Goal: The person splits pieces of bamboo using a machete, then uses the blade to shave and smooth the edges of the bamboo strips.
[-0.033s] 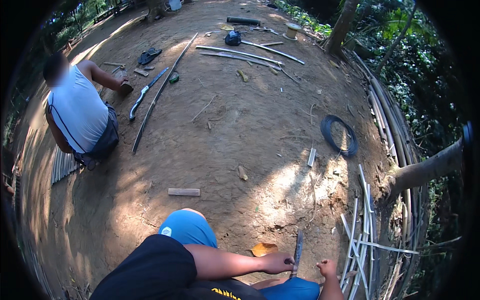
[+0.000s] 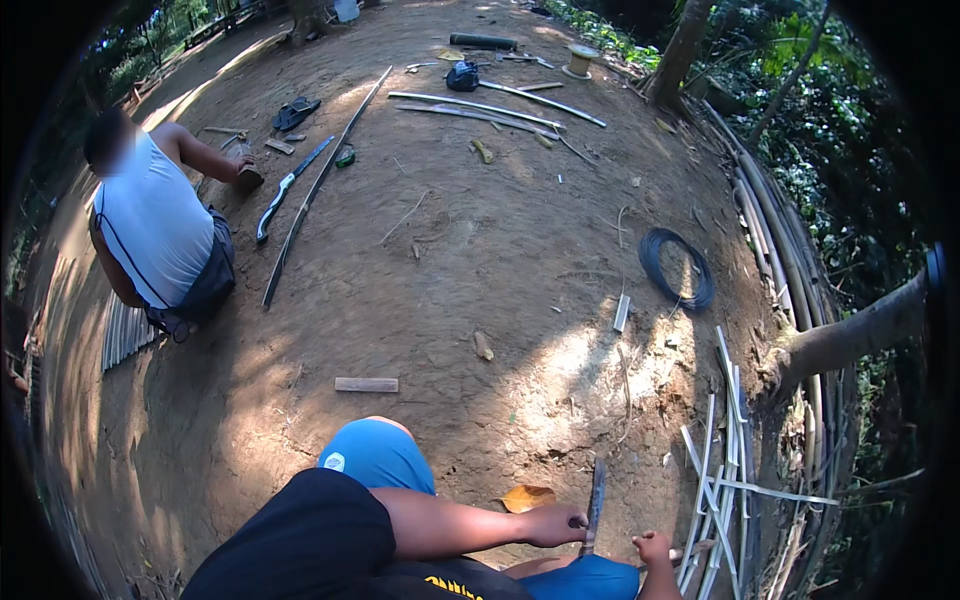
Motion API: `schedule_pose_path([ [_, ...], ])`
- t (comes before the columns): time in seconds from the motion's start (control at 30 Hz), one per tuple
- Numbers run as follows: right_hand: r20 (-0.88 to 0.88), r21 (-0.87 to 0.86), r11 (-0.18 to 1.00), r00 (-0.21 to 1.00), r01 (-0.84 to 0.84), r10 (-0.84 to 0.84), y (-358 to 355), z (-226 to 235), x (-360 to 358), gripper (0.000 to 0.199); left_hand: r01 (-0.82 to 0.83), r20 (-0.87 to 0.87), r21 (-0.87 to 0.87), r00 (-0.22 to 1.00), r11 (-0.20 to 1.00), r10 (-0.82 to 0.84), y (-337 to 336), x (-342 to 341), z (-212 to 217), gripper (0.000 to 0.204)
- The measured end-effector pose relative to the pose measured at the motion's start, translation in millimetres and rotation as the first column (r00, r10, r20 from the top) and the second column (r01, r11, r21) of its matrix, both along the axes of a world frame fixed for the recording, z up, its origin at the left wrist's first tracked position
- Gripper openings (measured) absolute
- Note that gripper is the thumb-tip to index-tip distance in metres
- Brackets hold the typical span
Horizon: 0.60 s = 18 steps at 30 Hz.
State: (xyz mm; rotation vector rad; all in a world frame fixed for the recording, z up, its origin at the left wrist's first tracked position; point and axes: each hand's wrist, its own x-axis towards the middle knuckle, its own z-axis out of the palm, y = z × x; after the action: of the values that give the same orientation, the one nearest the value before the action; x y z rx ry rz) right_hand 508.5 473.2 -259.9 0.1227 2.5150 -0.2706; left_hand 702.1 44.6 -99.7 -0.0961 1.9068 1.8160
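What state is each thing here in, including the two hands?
Left hand: closed around the blade's lower end.
Right hand: fingers curled, grip unclear.
Blade: upright, tip pointing away.
Black wire: coiled, flat on the dirt.
Split bamboo strips: loose, crisscrossed.
Wood block: lying flat.

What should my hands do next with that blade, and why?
Probably steady the blade before cutting: your left hand sits at its lower end, your right hand is just beside it, apart, and it points out over bare dirt.

Black wire coil [image 2: 677, 268] on dirt, wood block [image 2: 366, 384] nearer, seated person [image 2: 160, 230] far left, sandals [image 2: 295, 113] beyond.
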Motion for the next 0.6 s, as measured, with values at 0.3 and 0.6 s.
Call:
schedule_pose_path([
  [0.3,0.223,-0.118,0.945,0.935,0.306,-0.275,71,-25,164,0.034,0.149,0.045,-0.140,0.988,0.979,-0.145,38,-21,-56,0.056],
  [0.6,0.182,-0.269,0.682,0.731,0.680,-0.657,22,106,287,0.049,0.354,0.358,-0.564,0.919,0.746,-0.166,11,15,-31,0.053],
])
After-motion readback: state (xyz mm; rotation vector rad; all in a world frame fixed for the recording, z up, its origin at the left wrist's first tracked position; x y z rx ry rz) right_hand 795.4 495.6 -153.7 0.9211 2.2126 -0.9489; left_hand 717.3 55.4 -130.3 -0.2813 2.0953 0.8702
